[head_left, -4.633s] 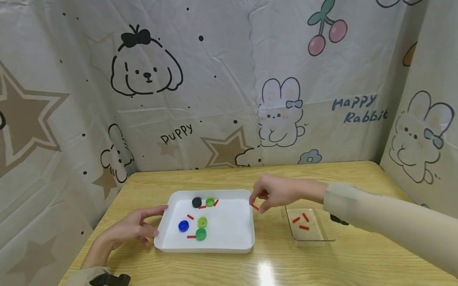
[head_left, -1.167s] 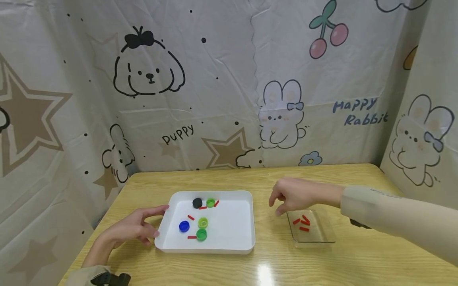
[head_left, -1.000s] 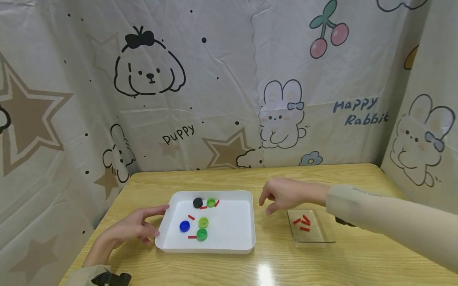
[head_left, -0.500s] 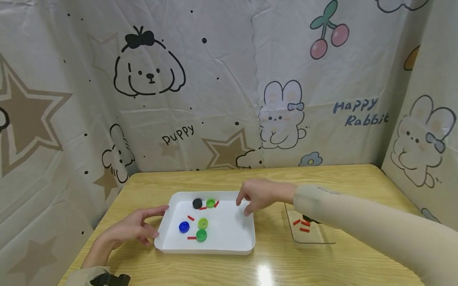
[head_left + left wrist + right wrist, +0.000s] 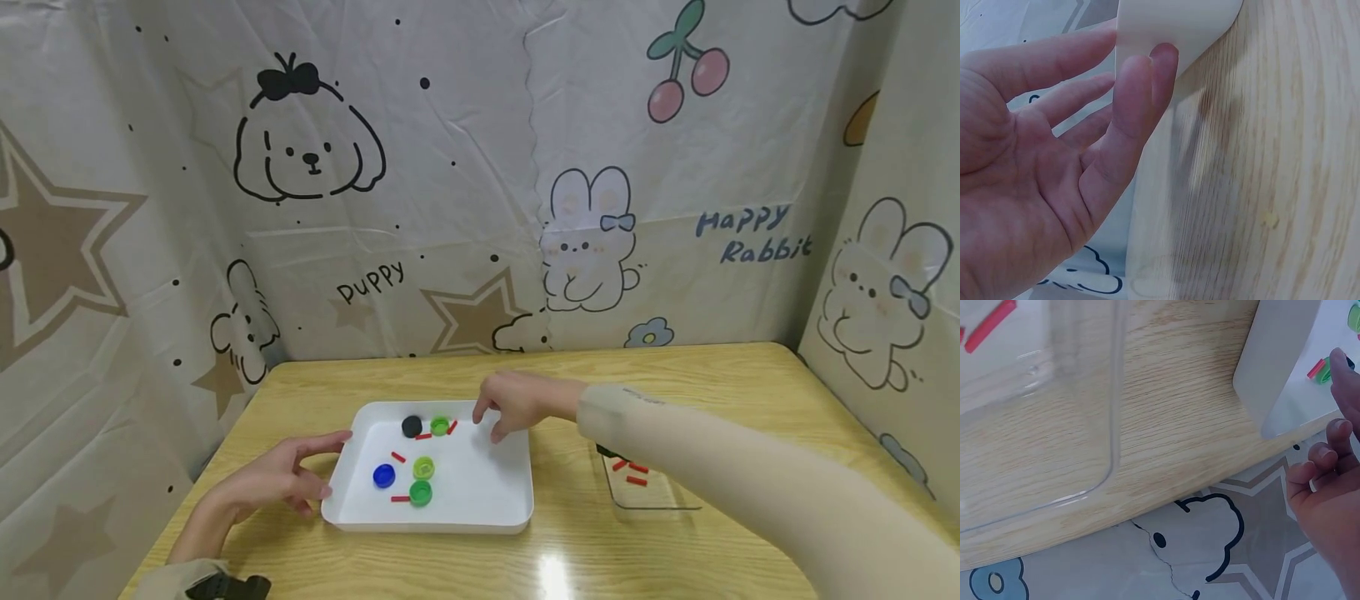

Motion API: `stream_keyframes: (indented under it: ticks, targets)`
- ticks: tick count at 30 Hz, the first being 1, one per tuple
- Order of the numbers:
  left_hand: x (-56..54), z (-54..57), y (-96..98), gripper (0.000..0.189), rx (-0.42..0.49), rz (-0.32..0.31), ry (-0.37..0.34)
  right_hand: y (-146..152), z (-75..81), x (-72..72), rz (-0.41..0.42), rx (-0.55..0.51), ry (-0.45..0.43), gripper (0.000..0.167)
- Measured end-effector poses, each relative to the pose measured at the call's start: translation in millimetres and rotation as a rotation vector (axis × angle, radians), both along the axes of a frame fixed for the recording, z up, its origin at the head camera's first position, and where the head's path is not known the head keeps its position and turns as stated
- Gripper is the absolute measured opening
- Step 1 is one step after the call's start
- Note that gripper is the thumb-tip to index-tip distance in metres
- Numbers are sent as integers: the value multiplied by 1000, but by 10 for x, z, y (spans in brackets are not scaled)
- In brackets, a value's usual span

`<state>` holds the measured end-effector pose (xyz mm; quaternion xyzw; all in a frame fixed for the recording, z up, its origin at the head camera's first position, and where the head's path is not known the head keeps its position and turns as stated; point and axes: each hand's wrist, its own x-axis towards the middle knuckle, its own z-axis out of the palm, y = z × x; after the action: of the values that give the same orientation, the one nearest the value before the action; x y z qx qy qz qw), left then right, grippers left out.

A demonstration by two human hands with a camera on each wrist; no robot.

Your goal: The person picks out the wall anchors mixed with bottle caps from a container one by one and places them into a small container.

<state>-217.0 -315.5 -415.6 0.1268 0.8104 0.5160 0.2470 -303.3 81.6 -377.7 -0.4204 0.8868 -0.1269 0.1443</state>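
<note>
My left hand (image 5: 277,475) touches the left wall of the white tray (image 5: 495,492) with spread fingers. In the left wrist view its fingertips meet the tray's outer side. Above the tray's right part is my right hand (image 5: 513,402), thumb and index finger apart, nothing seen between them. Inside the tray lie a black cap (image 5: 412,427), a light green cap (image 5: 439,426), a blue cap (image 5: 384,476), a yellow-green cap (image 5: 423,467) and a green cap (image 5: 421,493). Among them are several short red sticks (image 5: 398,457). The light green cap and a red stick (image 5: 452,427) are nearest to my right hand.
To the tray's right stands a clear box (image 5: 660,507) with red sticks (image 5: 637,481) in it, partly hidden by my right sleeve (image 5: 675,433). Both containers rest on a wooden table (image 5: 450,571). A printed curtain (image 5: 450,208) hangs behind and at the sides.
Earlier my right hand pinched a red stick by the tray's right edge; the clear box then gained a stick. Since then the hand has moved left over the tray. My left hand stayed put.
</note>
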Motion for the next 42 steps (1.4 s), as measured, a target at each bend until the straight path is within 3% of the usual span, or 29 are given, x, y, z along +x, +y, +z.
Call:
stream_keyframes:
  ticks: [30, 42]
  targets:
    - [9, 23, -11, 87, 10, -11, -9, -398, -74, -218, -2, 95, 75, 31]
    - [6, 41, 13, 87, 1, 0, -16, -465, -180, -258, 15, 138, 164, 30]
